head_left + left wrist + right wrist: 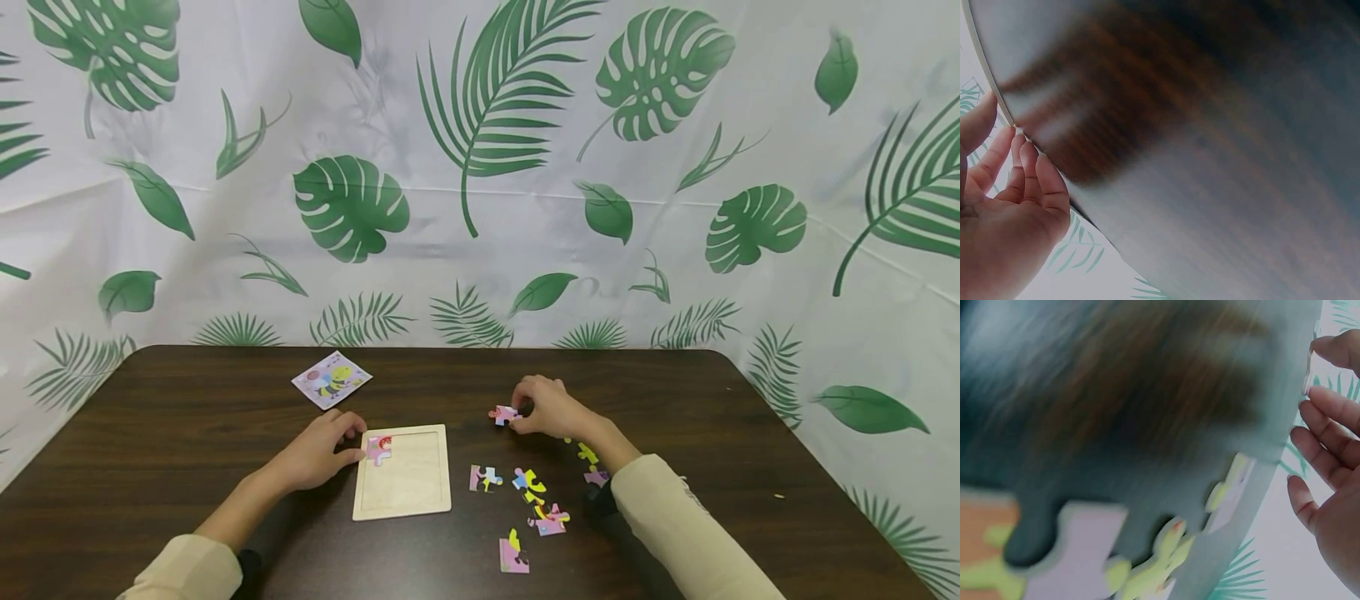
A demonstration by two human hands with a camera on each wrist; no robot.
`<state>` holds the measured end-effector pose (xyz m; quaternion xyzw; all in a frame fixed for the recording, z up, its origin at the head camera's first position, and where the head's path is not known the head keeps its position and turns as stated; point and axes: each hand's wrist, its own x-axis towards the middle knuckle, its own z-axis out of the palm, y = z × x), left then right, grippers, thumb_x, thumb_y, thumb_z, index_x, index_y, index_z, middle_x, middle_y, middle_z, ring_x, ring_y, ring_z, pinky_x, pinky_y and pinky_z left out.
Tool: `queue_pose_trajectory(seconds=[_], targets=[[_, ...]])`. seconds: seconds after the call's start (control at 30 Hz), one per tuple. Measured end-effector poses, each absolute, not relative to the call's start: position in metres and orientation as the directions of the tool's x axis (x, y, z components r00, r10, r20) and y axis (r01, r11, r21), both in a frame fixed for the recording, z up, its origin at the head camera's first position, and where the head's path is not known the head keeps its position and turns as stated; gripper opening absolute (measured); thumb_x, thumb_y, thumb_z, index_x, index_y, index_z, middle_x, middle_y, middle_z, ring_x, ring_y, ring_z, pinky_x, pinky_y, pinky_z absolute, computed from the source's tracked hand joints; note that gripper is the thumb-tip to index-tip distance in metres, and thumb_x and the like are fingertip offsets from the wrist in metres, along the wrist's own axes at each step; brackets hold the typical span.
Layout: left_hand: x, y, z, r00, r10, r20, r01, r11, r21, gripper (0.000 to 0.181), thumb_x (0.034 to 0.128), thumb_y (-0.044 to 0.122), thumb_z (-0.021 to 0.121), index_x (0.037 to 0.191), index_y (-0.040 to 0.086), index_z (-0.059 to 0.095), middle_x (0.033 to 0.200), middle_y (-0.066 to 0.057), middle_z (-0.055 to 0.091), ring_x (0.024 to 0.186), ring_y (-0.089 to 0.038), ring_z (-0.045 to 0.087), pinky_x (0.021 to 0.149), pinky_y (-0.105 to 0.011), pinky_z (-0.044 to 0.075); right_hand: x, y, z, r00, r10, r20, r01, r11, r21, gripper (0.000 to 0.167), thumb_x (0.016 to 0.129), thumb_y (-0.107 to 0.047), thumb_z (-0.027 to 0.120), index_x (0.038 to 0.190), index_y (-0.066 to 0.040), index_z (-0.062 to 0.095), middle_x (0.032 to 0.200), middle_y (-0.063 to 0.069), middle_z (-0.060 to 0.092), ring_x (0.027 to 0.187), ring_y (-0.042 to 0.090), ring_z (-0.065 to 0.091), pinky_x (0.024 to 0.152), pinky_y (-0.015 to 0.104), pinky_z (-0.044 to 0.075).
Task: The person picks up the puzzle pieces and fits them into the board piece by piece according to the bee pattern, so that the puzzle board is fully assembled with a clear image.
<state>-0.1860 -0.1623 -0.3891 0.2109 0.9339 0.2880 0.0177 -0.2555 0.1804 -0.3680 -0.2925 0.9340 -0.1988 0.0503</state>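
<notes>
My right hand point(551, 407) pinches a pink and red puzzle piece point(504, 414) between thumb and forefinger, over the table right of the board. Edge-on, that piece shows thin at the fingertips in the right wrist view. At the left edge of the square wooden puzzle board point(412, 483), my left hand point(322, 450) rests with thumb and fingers touching the rim. One pink and red corner piece point(378, 450) lies in the tray's upper left corner. The left wrist view shows the left hand point(1016, 200) with its fingertips by the board's edge.
Several loose pieces, among them a pink and blue one point(486, 478) and a pink and yellow one point(514, 554), lie right of the board. More pieces point(596, 476) sit beside the right forearm. A bee picture card point(332, 380) lies behind the left hand on the dark table point(225, 392).
</notes>
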Motion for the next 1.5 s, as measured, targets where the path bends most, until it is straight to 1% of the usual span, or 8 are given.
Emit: queue_pose_trajectory(seconds=[0.4, 0.6, 0.77, 0.97, 1.13, 1.5], targets=[[-0.185, -0.163, -0.391, -0.909, 0.405, 0.1, 0.391, 0.742, 0.544, 0.022, 0.0814, 0.009, 0.067, 0.1, 0.004, 0.055, 0.089, -0.005, 0.049, 0.086, -0.023, 0.049, 0.076, -0.042, 0.041, -0.253, 0.142, -0.368, -0.779, -0.626, 0.036, -0.585, 0.704, -0.401, 0.015, 0.076, -0.019, 0.07, 0.082, -0.009, 0.061, 0.083, -0.004, 0.052, 0.082, 0.016, 0.047, 0.076, 0.042, 0.029], [-0.185, -0.162, -0.389, -0.906, 0.411, 0.105, 0.398, 0.738, 0.545, 0.022, 0.0813, 0.008, 0.067, 0.099, 0.003, 0.055, 0.089, -0.006, 0.049, 0.085, -0.024, 0.05, 0.076, -0.042, 0.042, -0.247, 0.117, -0.369, -0.743, -0.667, 0.046, -0.626, 0.67, -0.399, 0.015, 0.074, -0.019, 0.07, 0.08, -0.009, 0.061, 0.082, -0.004, 0.051, 0.082, 0.016, 0.046, 0.073, 0.039, 0.028], [-0.184, -0.162, -0.388, -0.906, 0.411, 0.102, 0.397, 0.741, 0.542, 0.022, 0.0811, 0.008, 0.067, 0.099, 0.003, 0.056, 0.089, -0.006, 0.049, 0.085, -0.024, 0.049, 0.076, -0.042, 0.042, -0.241, 0.099, -0.367, -0.728, -0.686, 0.027, -0.639, 0.663, -0.389, 0.016, 0.074, -0.02, 0.071, 0.081, -0.01, 0.061, 0.082, -0.004, 0.051, 0.083, 0.016, 0.046, 0.073, 0.037, 0.028], [-0.184, -0.161, -0.388, -0.91, 0.406, 0.082, 0.382, 0.745, 0.547, 0.023, 0.0815, 0.009, 0.067, 0.101, 0.002, 0.055, 0.09, -0.006, 0.049, 0.086, -0.024, 0.049, 0.077, -0.043, 0.042, -0.235, 0.082, -0.369, -0.719, -0.695, 0.0, -0.647, 0.669, -0.366, 0.018, 0.074, -0.022, 0.072, 0.081, -0.01, 0.061, 0.082, -0.004, 0.051, 0.084, 0.015, 0.045, 0.073, 0.035, 0.026], [-0.184, -0.161, -0.388, -0.914, 0.401, 0.068, 0.369, 0.748, 0.551, 0.024, 0.0815, 0.01, 0.067, 0.101, 0.002, 0.055, 0.09, -0.006, 0.049, 0.086, -0.024, 0.049, 0.077, -0.043, 0.042, -0.231, 0.07, -0.371, -0.719, -0.695, -0.018, -0.654, 0.684, -0.321, 0.019, 0.073, -0.024, 0.073, 0.082, -0.011, 0.062, 0.079, -0.008, 0.048, 0.081, 0.011, 0.043, 0.072, 0.031, 0.025], [-0.186, -0.161, -0.387, -0.909, 0.407, 0.089, 0.386, 0.742, 0.548, 0.023, 0.0811, 0.008, 0.067, 0.099, 0.002, 0.055, 0.088, -0.006, 0.048, 0.084, -0.023, 0.048, 0.076, -0.042, 0.042, -0.229, 0.052, -0.372, -0.721, -0.693, -0.019, -0.667, 0.701, -0.254, 0.02, 0.072, -0.026, 0.073, 0.083, -0.013, 0.062, 0.079, -0.01, 0.045, 0.083, 0.01, 0.042, 0.07, 0.028, 0.024]])
